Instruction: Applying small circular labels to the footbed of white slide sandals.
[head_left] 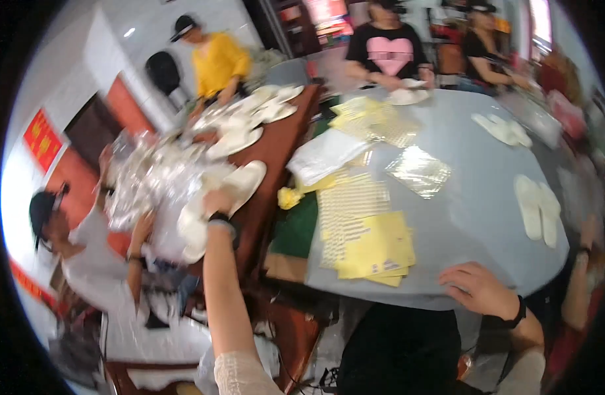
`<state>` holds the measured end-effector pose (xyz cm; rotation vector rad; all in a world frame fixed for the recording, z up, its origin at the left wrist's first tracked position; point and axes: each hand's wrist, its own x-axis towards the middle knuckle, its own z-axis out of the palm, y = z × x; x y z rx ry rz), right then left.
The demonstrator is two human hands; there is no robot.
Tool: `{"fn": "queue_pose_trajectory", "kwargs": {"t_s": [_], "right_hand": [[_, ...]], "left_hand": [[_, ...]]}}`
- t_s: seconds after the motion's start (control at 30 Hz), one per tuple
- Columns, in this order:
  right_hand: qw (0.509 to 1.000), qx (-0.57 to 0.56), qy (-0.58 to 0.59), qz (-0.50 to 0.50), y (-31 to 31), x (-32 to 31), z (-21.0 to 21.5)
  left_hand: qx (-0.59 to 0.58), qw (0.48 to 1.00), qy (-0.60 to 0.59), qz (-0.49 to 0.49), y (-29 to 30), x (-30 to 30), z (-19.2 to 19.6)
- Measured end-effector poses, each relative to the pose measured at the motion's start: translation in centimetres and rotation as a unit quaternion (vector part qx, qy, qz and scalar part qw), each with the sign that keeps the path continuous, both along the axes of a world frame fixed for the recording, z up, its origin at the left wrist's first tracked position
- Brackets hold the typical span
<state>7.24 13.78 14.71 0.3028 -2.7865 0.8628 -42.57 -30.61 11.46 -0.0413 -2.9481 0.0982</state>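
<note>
My left hand (219,201) reaches out over the brown table at the left, closed on a pair of white slippers (246,181); its fingertips are partly hidden among them. Beside that hand lies a heap of clear plastic bags (154,181) with white items in them. My right hand (480,289) rests at the near edge of the grey table (460,230), its fingers loosely bent and a little apart, with nothing visible in them. Between my hands, yellow sticker sheets (375,247) lie stacked on the grey table.
More white slippers (249,112) are piled on the brown table (276,151). Two slipper pairs (538,209) lie along the grey table's right side. A clear plastic bag (417,171) and a white packet (329,155) lie mid-table. Several co-workers stand or sit around both tables.
</note>
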Motion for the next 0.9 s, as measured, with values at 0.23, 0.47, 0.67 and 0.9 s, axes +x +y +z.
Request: {"fn": "queue_pose_trajectory", "kwargs": {"t_s": [0.23,0.47,0.67,0.9], "right_hand": [[0.996,-0.039,-0.074,0.016,2.4,4.7,-3.4],[0.991,-0.071,-0.117,0.006,2.2,5.7,-4.7],[0.981,-0.150,-0.127,-0.002,1.9,3.6,-4.9],[0.967,-0.249,0.033,-0.047,-2.8,0.4,-5.4]], "left_hand": [[-0.071,0.993,0.079,-0.050,0.8,-3.9,-1.1],[0.086,0.950,0.296,-0.043,1.6,-2.5,0.1],[0.290,0.836,0.387,-0.259,11.1,4.6,4.9],[0.324,0.788,0.211,-0.480,25.9,27.1,1.0]]}}
